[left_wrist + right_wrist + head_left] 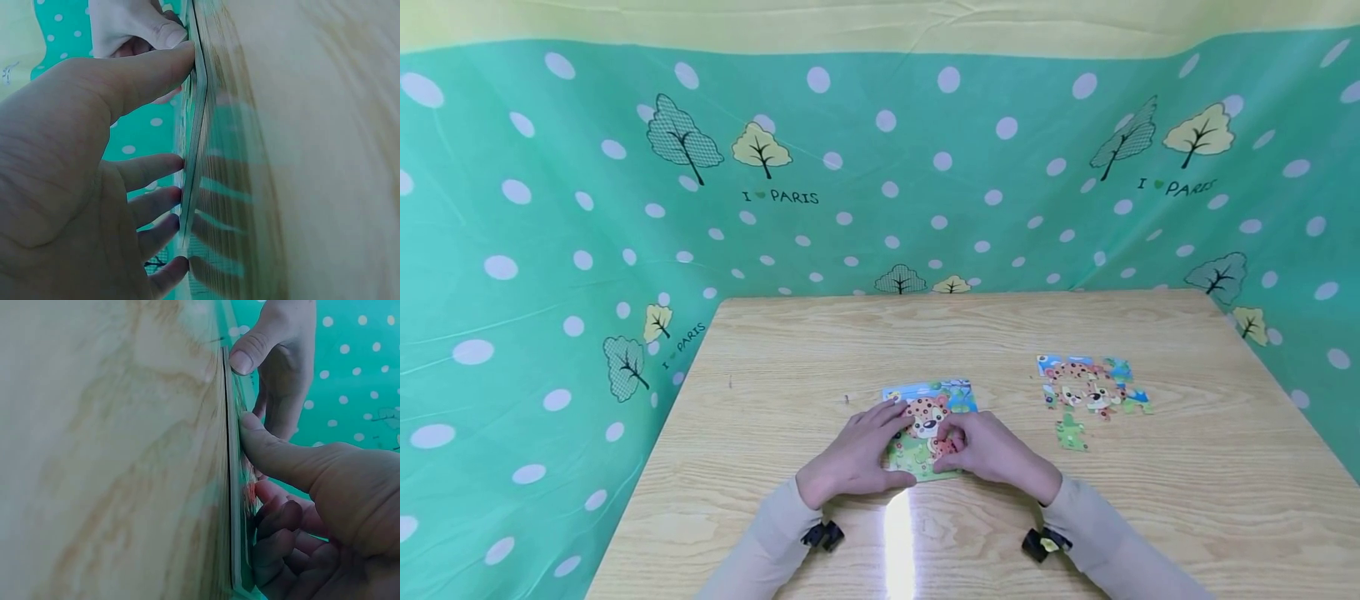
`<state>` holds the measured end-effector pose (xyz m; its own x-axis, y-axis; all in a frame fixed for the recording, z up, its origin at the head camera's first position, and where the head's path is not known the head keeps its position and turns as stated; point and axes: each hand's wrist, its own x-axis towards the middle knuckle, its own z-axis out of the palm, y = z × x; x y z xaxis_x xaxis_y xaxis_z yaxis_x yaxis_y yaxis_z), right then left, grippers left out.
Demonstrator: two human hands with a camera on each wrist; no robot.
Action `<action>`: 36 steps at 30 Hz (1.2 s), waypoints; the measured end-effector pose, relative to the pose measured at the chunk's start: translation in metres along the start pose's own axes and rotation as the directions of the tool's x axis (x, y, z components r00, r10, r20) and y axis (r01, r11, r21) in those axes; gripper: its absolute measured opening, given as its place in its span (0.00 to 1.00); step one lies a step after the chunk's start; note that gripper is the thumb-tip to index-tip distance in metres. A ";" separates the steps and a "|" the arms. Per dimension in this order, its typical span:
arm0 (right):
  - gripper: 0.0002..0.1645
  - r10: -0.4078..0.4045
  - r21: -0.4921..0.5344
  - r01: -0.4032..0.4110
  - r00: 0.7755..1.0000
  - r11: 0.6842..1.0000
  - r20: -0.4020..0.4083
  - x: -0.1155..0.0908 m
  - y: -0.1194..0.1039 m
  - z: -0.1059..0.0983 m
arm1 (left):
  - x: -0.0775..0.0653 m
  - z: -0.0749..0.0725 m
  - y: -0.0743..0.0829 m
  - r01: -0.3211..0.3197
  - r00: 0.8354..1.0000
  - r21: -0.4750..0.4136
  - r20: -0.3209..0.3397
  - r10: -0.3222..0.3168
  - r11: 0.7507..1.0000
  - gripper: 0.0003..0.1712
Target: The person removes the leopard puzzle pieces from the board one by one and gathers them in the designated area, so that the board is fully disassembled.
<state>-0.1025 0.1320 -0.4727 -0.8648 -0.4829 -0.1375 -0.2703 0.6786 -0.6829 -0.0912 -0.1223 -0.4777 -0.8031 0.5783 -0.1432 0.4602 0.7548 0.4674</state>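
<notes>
A puzzle board [919, 456] with a spotted leopard cub picture lies flat on the table. My left hand [865, 450] rests on its left side with spread fingers; in the left wrist view the thumb [156, 67] touches the board's near edge. My right hand [988, 450] is over the lower right part of the picture. Its thumb and curled index finger pinch an orange spotted puzzle piece [945, 447], mostly hidden by the fingers. In the right wrist view the thumb [278, 453] meets the board's surface and the other fingers are curled.
To the right on the wooden table [775, 350] lies a group of loose puzzle pieces [1082, 387], partly joined into a leopard face. One green piece [1072, 433] lies just below them. A green dotted cloth [850, 167] hangs behind and around the table.
</notes>
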 end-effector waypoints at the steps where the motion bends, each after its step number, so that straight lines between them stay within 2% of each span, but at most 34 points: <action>1: 0.19 0.001 0.002 -0.001 1.000 1.000 -0.002 0.000 0.000 0.000 | 0.000 0.000 0.000 0.000 1.000 0.001 0.000 0.000 1.000 0.53; 10: 0.20 0.013 -0.010 -0.014 0.999 1.000 -0.033 0.000 0.000 0.001 | -0.001 0.001 0.000 0.004 1.000 -0.003 0.008 -0.004 1.000 0.53; 17: 0.21 -0.017 -0.049 0.014 0.998 0.999 -0.061 0.000 0.001 0.000 | -0.001 0.000 0.000 -0.009 1.000 -0.014 -0.001 0.009 1.000 0.52; 25: 0.20 0.001 0.032 0.000 0.999 0.999 -0.042 0.000 0.000 0.001 | -0.002 0.000 -0.001 -0.023 1.000 -0.014 -0.008 0.023 1.000 0.52; 30: 0.23 -0.019 0.068 0.020 1.000 0.998 -0.011 0.000 0.002 -0.001 | -0.002 -0.001 -0.001 -0.014 1.000 -0.015 -0.002 0.014 1.000 0.52; 36: 0.15 -0.036 0.070 0.037 0.999 0.997 -0.011 0.001 0.006 -0.005 | -0.001 -0.001 -0.001 -0.009 1.000 -0.009 0.004 0.009 1.000 0.52</action>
<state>-0.1070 0.1389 -0.4732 -0.8588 -0.5015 -0.1049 -0.2719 0.6197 -0.7363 -0.0907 -0.1239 -0.4771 -0.7976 0.5862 -0.1424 0.4638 0.7468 0.4765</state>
